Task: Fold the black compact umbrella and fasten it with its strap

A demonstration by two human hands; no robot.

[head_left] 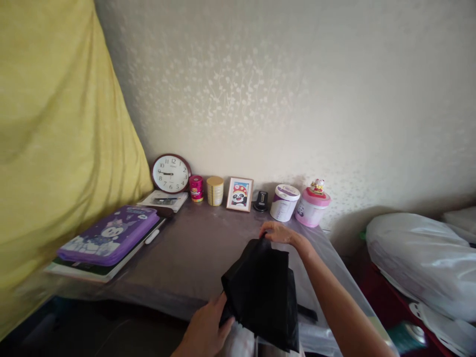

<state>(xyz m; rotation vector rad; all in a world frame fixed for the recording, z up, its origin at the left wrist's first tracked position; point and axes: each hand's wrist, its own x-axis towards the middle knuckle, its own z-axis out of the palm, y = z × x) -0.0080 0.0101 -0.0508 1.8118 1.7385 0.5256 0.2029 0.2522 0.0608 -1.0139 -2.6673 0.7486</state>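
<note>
A black folding umbrella [262, 292], its cloth loose and hanging in folds, is held over the near edge of the table. My left hand [208, 322] is closed around its lower left end, where a dark part shows between thumb and fingers. At the top of the cloth, my right hand [277, 232] pinches the fabric with its fingertips. A short black strap [307, 313] sticks out at the umbrella's right side. The cloth hides part of the left fingers.
Along the back of the table [186, 253] stand a clock [171, 173], a pink can [196, 188], a yellow tin [214, 191], a panda picture [240, 195], a black stand [261, 201] and two tubs [284, 203]. A purple case [109, 235] lies left; a white bag [420, 258] bulges right.
</note>
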